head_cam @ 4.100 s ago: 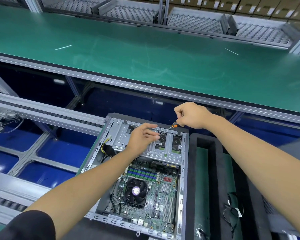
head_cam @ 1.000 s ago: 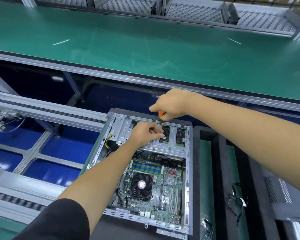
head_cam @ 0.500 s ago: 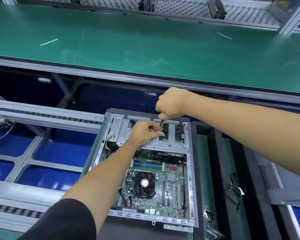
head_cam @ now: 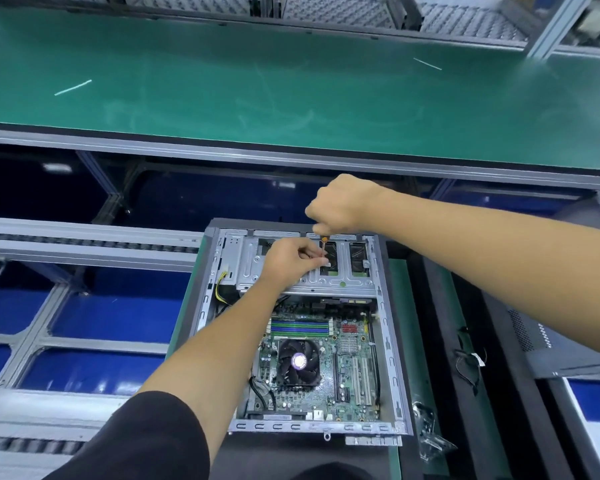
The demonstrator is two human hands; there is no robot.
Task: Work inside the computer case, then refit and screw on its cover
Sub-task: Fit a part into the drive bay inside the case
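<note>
— Green tabletop (head_cam: pixel 291 91) across the far half of the head view, grey rail along its near edge, dark blue panels beneath. What sits closer?

— Computer case (head_cam: pixel 390 341) lying open on its side, low and centre, cover off. Motherboard (head_cam: pixel 347 372) exposed in the near half, with a round black cooler fan (head_cam: pixel 298 362) and green-and-blue memory sticks (head_cam: pixel 300 328) just beyond the fan. Silver drive cage (head_cam: pixel 343 271) spanning the far end of the case.

— And the hands?

— Both over the drive cage. Left hand (head_cam: pixel 288 263) resting on the cage top, grip pinched: thumb and fingertips drawn together at a small spot beside a dark opening, whatever is pinched too small to tell. Right hand (head_cam: pixel 340 202) just above and beyond it, grip curled tight round the handle of a screwdriver (head_cam: pixel 324 245). Only an orange stub of handle and a thin shaft visible below the fist, pointing almost straight down, tip meeting the left fingertips.

— Anything beside the case?

— Black foam tray (head_cam: pixel 440 306) touching its right side, long slots running front to back, loose black cables (head_cam: pixel 468 362) lying in it. Farther right, a dark perforated metal panel (head_cam: pixel 534 341), partly hidden under the right forearm; cannot tell whether it is the cover. On the left, grey roller conveyor rails (head_cam: pixel 84 244) over blue flooring. Black sleeve (head_cam: pixel 136 441) at the bottom edge.
</note>
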